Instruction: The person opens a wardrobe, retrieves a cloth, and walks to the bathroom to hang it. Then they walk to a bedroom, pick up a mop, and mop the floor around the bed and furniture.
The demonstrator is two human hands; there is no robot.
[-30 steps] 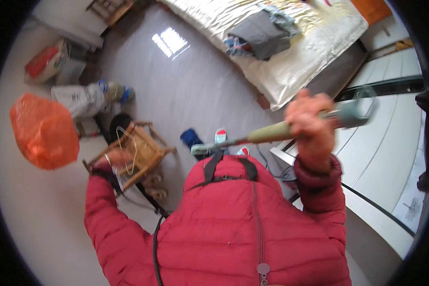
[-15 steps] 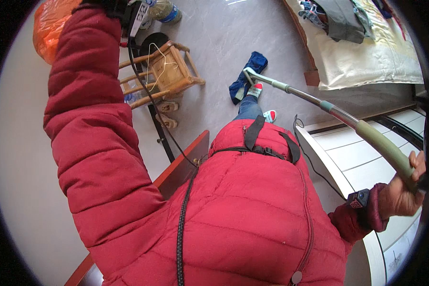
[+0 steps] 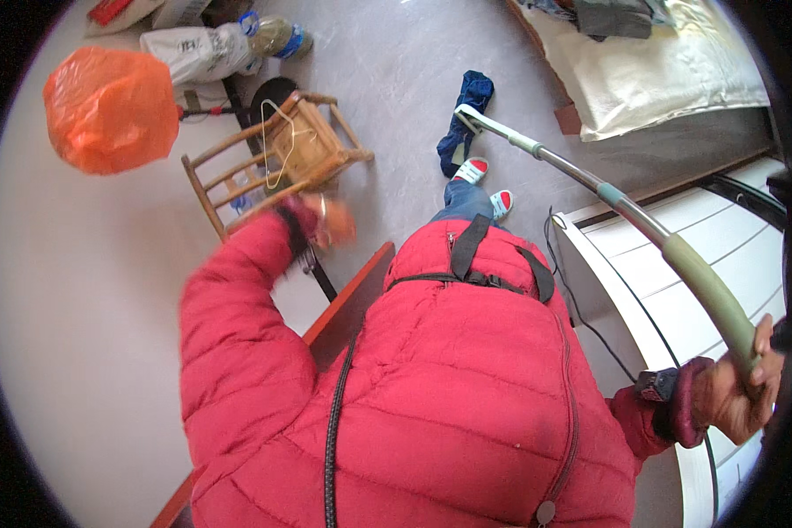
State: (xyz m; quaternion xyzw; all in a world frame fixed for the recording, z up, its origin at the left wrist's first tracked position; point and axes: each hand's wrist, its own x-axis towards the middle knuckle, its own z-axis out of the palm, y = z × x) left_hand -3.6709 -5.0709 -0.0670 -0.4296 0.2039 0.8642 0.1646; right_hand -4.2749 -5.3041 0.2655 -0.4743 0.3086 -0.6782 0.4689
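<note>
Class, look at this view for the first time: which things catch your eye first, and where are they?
The red puffer jacket fills the lower middle. At the right edge, the right hand holds the green grip of a long mop pole reaching down to a blue cloth on the floor. An orange plastic bag glows at upper left, beside a wooden chair.

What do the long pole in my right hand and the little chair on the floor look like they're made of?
The pole looks like shiny metal tube, bright along its length, with a dull green grip, probably rubber or foam, where the right hand holds it. The chair looks like unpainted wood or bamboo: tan rungs, woven-looking seat.
</note>
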